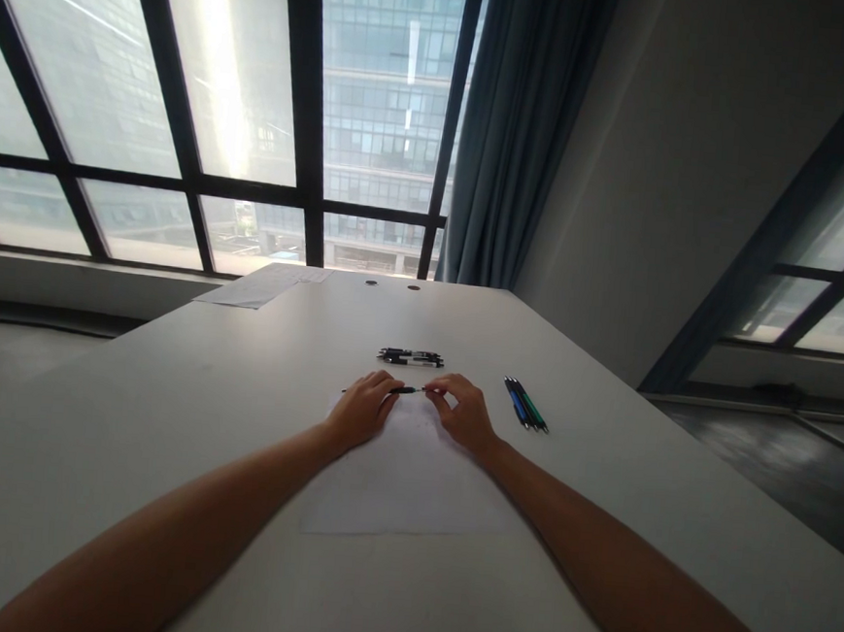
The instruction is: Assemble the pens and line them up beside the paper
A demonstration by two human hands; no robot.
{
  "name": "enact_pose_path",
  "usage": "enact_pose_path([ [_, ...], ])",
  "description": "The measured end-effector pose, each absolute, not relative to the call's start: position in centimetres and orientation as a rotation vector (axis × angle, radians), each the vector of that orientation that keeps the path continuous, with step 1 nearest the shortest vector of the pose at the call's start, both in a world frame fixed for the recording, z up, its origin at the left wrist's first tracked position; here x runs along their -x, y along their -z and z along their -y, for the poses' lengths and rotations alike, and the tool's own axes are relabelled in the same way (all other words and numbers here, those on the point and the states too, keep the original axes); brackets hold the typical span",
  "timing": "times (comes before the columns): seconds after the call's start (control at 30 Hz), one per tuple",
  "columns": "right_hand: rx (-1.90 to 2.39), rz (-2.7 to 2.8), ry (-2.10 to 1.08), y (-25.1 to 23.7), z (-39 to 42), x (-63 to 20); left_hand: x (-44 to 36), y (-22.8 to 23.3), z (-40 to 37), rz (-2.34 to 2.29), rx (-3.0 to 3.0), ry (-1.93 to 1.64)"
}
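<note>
A slim black pen was held level near the middle of the frame, above the far edge of a blank-looking white paper sheet. Its dark barrel was grasped between the thumb and fingers of the left hand, and a thin end was left jutting out past that hand. The narrow, pale end at the other side was pinched by the thumb and fingertips of the right hand. By this two-ended grip the barrel was probably steadied while the small end was handled with finer control. Whether that end was joined to the barrel or parted from it could not be told.

A row of black-and-white plastic pens was laid crosswise just beyond the hands, and a group of blue and green pens was set slantwise at right of centre. They seemed to be sorted by colour, within easy reach of the fingers. The sheet was perhaps spread there as a work surface, on the smooth white table. More loose white papers were placed at the table's far left edge.

No tray or cup could be seen; the pens were grouped loose. The inside of the held barrel was hidden.
</note>
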State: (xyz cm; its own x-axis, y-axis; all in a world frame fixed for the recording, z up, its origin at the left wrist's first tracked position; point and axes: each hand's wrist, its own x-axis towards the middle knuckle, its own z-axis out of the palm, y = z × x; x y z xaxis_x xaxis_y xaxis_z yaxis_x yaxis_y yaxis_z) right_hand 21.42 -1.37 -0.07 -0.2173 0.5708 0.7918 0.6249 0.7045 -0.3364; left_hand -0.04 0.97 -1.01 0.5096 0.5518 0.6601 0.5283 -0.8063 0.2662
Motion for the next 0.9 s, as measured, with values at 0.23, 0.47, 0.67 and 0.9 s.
enact_pose_path([
  [0.23, 0.932, 1.923, 0.042, 0.27, 1.3, -21.05, 0.04, 1.15, -1.11, -0.896, -2.703, -1.212],
  [0.47, 0.913, 1.908, 0.041, 0.26, 1.42, -20.86, 0.09, 1.14, -1.09, -0.853, -2.703, -1.228],
  [0.67, 0.928, 1.945, 0.101, 0.41, 1.32, -20.89, 0.06, 1.32, -1.28, -0.836, -2.709, -1.235],
  [0.9, 0.953, 1.999, 0.137, 0.27, 1.53, -20.98, 0.04, 1.47, -1.39, -0.798, -2.718, -1.264],
])
